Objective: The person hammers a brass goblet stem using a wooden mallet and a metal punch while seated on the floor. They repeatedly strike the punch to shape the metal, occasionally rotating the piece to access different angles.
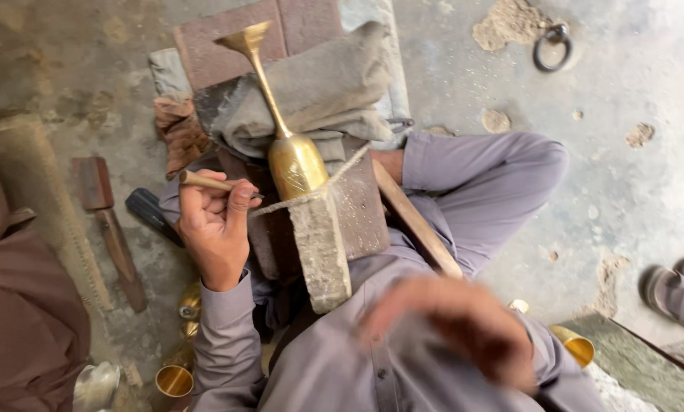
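A brass goblet (pixel 292 156) lies on its side across a padded cloth block (pixel 319 91) on my lap, its foot pointing away from me. A rope (pixel 311 191) runs over its cup and a grey stone block (pixel 320 248) rests against it. My left hand (pixel 216 225) grips a thin wooden-handled chisel (pixel 204 181) whose tip meets the cup. My right hand (pixel 452 324) is blurred close to the camera; I cannot tell what it holds. A long wooden stick (pixel 414 221) lies across my thigh.
A hammer (pixel 113 229) lies on the concrete floor at the left, beside a dark handle (pixel 151 215). Brass cups (pixel 174 379) stand near my left elbow, another brass cup (pixel 574 347) at the right. An iron ring (pixel 552 46) sits in the floor far right. A sandal (pixel 677 290) lies at the right edge.
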